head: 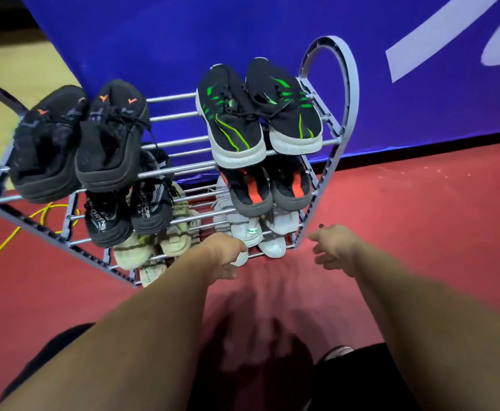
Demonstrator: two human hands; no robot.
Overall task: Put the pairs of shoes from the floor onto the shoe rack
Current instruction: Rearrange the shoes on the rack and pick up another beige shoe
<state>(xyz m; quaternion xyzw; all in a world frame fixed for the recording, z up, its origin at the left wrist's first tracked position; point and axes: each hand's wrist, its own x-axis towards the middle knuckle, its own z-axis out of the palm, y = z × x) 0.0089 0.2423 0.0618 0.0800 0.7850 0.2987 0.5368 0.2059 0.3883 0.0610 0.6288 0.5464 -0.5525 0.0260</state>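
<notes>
Six pairs of shoes sit on the shoe rack (350,84), two pairs on each of its three tiers. Each tier is a row of thin, shiny metal rods (177,114) running between two grey plastic side frames (50,235), ribbed along their edges and arched at the top. On the top tier, at the rack's left end, is a black mesh pair (109,143) with small orange marks and thick dark soles. At its right end is a black knit pair (234,126) with bright green stripes and chunky white soles. On the middle tier, left, is a black-and-grey knit pair (106,221) with white lettering; right, a dark grey pair (251,194) with a red-orange band across each toe. On the bottom tier, left, is a fuzzy cream pair (133,250); right, a white-and-pale-grey pair (247,231). The left grip (225,256) is at the front of the bottom tier, just beside the toe of a white shoe, fingers bent down and away from the camera; whether it is grasping that shoe cannot be told. The right grip (336,250) hangs just off the rack's lower right corner, released, fingers loosely curled around nothing. One thin yellow cable (8,238) snakes over the red floor (420,218) beyond the rack's left end, and a smooth blue banner (183,40) with pale shapes hangs behind the rack.
</notes>
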